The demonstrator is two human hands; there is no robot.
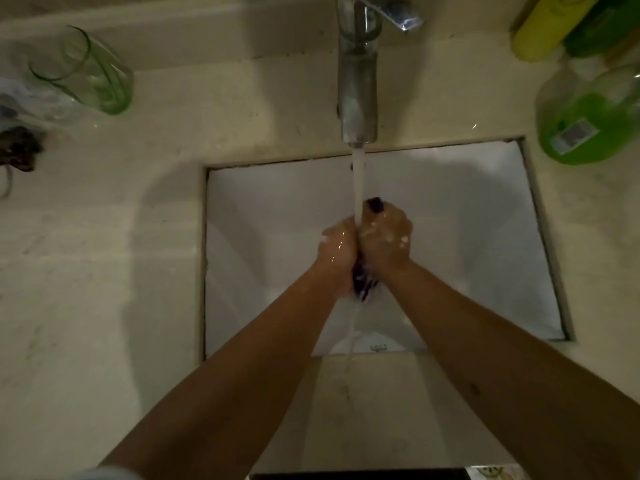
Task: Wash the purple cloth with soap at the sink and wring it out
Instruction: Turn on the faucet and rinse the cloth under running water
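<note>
Over the white sink [467,209], my left hand [337,249] and my right hand [386,237] press together around the purple cloth [362,280]. The cloth is bunched between the palms; a dark end pokes out at the top by my right fingers and another hangs below the wrists. Water runs from the metal tap [356,74] straight onto my hands. White soap suds dot my right hand. Most of the cloth is hidden.
A green-tinted glass [86,74] lies on the beige counter [104,254] at the far left, beside a clear bag and a dark object. At the far right stand a green soap bottle [588,123] and a yellow bottle [543,29].
</note>
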